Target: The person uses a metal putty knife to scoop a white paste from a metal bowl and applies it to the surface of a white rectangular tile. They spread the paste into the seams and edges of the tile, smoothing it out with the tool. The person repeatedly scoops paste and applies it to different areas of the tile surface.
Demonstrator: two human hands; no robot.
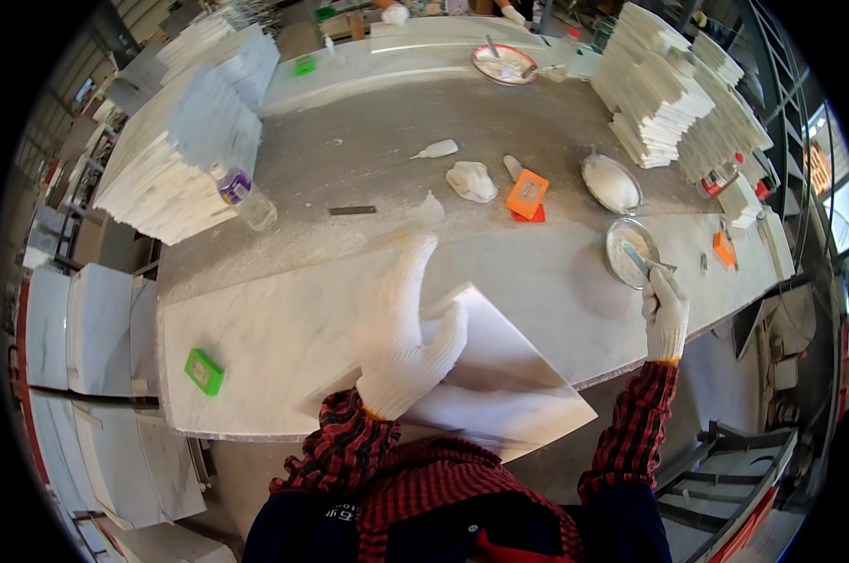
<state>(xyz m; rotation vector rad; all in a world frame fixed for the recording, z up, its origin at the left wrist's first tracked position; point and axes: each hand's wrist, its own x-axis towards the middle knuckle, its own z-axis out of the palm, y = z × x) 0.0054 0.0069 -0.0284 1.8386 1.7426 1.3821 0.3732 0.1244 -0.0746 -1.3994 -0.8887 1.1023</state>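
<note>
My left hand (401, 342), in a white knitted glove, is at the upper edge of a tilted white marble tile (528, 371). Its thumb lies over the tile's face and its long fingers reach along the far side, with the edge between them. The tile slants over the table's near edge, close to my body. Farther right, my gloved right hand (667, 314) is closed on a putty knife (636, 258). The knife's blade is in a round metal bowl (621, 279) holding pale paste.
A second bowl (612, 205) of white powder stands behind. Orange boxes (528, 192), a crumpled white cloth (471, 182) and a dark metal strip (352, 211) lie mid-table. Tile stacks (181, 141) flank both sides. A green box (204, 372) is at left. Another person's gloved hand (394, 15) shows beyond.
</note>
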